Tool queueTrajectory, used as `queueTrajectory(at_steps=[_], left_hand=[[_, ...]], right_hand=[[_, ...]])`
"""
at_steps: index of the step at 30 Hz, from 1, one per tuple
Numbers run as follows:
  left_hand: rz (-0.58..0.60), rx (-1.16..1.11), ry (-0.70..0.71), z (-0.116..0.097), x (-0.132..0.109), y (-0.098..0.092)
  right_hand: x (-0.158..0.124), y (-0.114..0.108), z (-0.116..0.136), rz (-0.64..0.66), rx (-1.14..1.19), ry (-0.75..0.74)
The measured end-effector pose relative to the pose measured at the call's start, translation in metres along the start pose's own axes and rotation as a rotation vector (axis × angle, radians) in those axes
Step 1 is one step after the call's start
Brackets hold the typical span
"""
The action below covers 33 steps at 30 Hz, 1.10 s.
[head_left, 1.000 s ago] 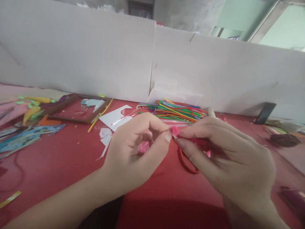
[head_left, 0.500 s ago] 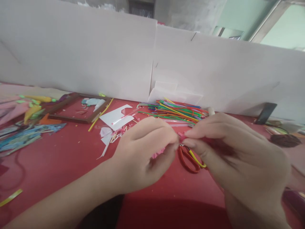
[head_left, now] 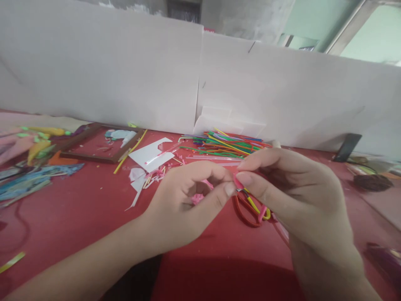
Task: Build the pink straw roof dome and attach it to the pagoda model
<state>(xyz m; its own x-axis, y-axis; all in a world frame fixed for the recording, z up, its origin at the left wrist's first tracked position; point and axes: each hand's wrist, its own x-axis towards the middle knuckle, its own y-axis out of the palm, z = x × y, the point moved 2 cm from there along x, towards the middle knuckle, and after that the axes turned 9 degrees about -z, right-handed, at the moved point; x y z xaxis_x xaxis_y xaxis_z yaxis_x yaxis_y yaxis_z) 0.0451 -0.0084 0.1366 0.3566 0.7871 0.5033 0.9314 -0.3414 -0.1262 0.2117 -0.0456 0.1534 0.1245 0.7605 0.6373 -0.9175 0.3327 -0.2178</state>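
Observation:
Fingertip to fingertip, my two hands meet over the middle of the table around a small pink piece (head_left: 237, 181). My right hand (head_left: 294, 196) pinches it between thumb and forefinger. My left hand (head_left: 191, 205) is closed in a pinch at its left side, thumb against forefinger. Whether the piece is paper, foam or something else, I cannot tell. More crumpled pink material (head_left: 198, 198) shows through the gap in my left hand. Below my right thumb a pink strip end (head_left: 262, 213) lies across scissors (head_left: 247, 215) with red and yellow handles, their blades mostly hidden.
Behind my hands lies a heap of coloured thin stems (head_left: 225, 143). Cut white card (head_left: 152, 154) and scraps are left of it, then a brown frame (head_left: 90, 158) and blue strips (head_left: 37, 177). A white board (head_left: 125, 71) walls off the back of the red table (head_left: 87, 217).
Both hands have turned, so my thumbs show more and the gap in my left hand is wider. A pink strip end now shows below my right thumb, over the scissors' handles.

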Motion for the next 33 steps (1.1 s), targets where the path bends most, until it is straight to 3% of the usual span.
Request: queueTrajectory(at_steps=[4, 7, 12, 15, 22, 27, 33], left_hand=[[0.000, -0.156, -0.125, -0.001, 0.000, 0.000], [0.024, -0.135, -0.160, -0.002, 0.000, 0.000], [-0.111, 0.219, 0.132, -0.009, -0.005, -0.001], [-0.102, 0.320, 0.249, -0.014, -0.005, -0.001], [-0.142, 0.373, 0.289, -0.018, -0.005, -0.009], [-0.219, 0.402, 0.303, -0.021, -0.005, -0.012], [-0.135, 0.368, 0.364, -0.020, -0.003, -0.007]], right_hand=[[-0.001, 0.000, -0.001, 0.020, 0.107, -0.001], [-0.001, 0.000, 0.000, 0.042, 0.165, -0.003], [0.000, 0.005, -0.002, 0.003, 0.182, 0.024], [-0.002, 0.009, -0.001, -0.037, 0.209, 0.030], [-0.010, 0.010, 0.004, -0.039, 0.203, 0.050], [-0.012, 0.004, 0.011, -0.025, 0.029, -0.022], [-0.011, -0.004, 0.018, 0.021, -0.160, -0.103]])
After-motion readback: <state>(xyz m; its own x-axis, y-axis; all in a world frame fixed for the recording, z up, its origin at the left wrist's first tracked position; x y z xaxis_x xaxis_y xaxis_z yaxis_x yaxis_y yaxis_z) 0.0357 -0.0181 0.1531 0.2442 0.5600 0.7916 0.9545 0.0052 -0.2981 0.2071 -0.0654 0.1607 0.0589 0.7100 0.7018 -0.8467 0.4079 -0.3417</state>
